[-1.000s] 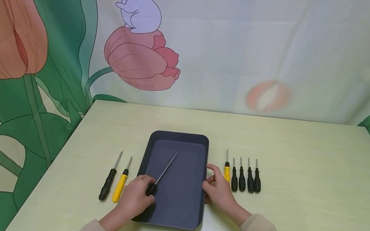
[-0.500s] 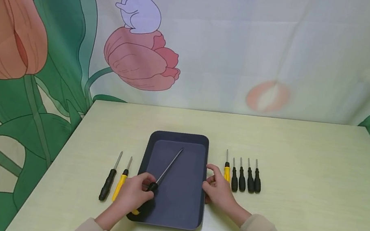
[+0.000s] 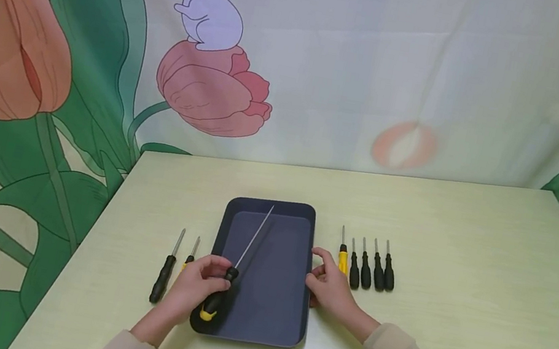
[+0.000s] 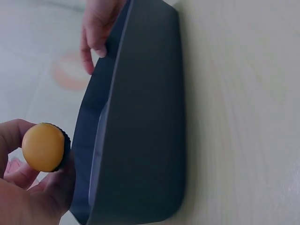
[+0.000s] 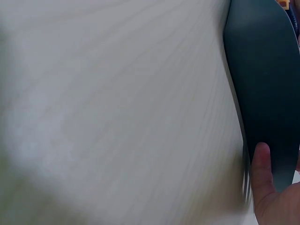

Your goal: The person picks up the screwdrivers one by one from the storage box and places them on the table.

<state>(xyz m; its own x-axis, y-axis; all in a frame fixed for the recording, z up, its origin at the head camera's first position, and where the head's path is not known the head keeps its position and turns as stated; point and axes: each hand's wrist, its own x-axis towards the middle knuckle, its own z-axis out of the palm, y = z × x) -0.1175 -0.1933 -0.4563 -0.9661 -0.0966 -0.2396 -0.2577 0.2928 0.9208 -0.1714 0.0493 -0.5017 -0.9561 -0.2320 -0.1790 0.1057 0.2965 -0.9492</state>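
Note:
In the head view, my left hand [image 3: 195,284] holds a long screwdriver [image 3: 219,298] over the left part of a dark tray [image 3: 265,322]. Fingers and thumb pinch its black handle, and its thin shaft slants up toward the tray's far end. The left wrist view has the handle's round yellow end [image 4: 43,147] facing the camera. My right hand [image 3: 334,290] grips the tray's right edge. Its thumb [image 5: 262,164] presses the outer wall in the right wrist view, and a fingertip laps over the rim in the left wrist view.
Left of the tray lie a black screwdriver [image 3: 162,279] and a yellow one [image 3: 189,261], partly hidden by my left hand. Right of it, a yellow-handled screwdriver [image 3: 343,259] lies beside several small black ones [image 3: 377,273]. A printed curtain [image 3: 329,83] hangs behind the table [image 3: 462,282].
My left hand has drawn slightly left, and the screwdriver's black handle and yellow end have come into view. Its tip now reaches nearer the tray's far rim. My right hand stays put.

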